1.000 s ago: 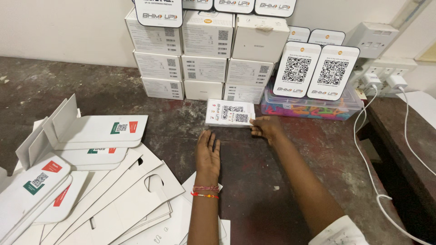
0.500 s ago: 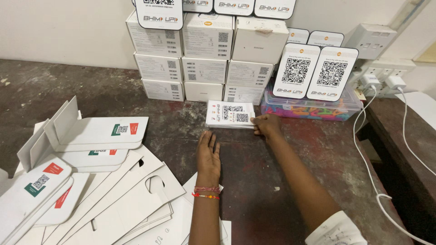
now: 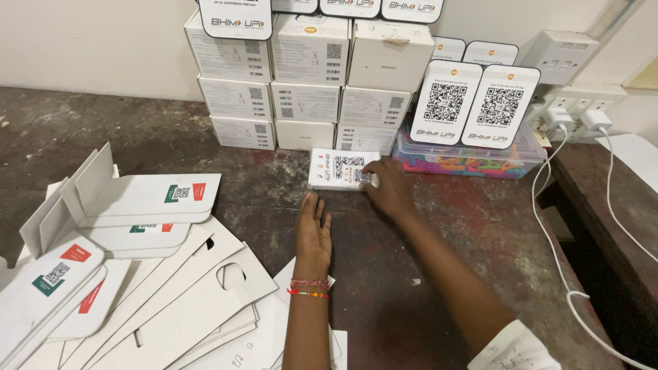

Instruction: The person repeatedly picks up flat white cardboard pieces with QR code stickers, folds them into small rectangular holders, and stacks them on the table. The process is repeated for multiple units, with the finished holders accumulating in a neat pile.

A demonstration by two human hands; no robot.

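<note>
A small stack of white cards [image 3: 337, 168] with a square printed code lies flat on the dark worktop [image 3: 445, 226], just in front of the stacked boxes. My right hand [image 3: 388, 190] rests on the stack's right edge, fingers on the top card. My left hand [image 3: 313, 229] lies palm down on the worktop just below the stack, fingers apart, holding nothing; thread bands circle its wrist.
White boxes [image 3: 308, 75] are stacked against the back wall. Two upright code placards [image 3: 474, 104] lean on a clear plastic tub [image 3: 466, 163] of coloured bits. Flat white die-cut card sheets [image 3: 130, 281] pile at the left. White charger cables [image 3: 569, 226] hang at the right.
My right hand has slid a little left onto the card stack's edge. The left hand and the stack stay where they were.
</note>
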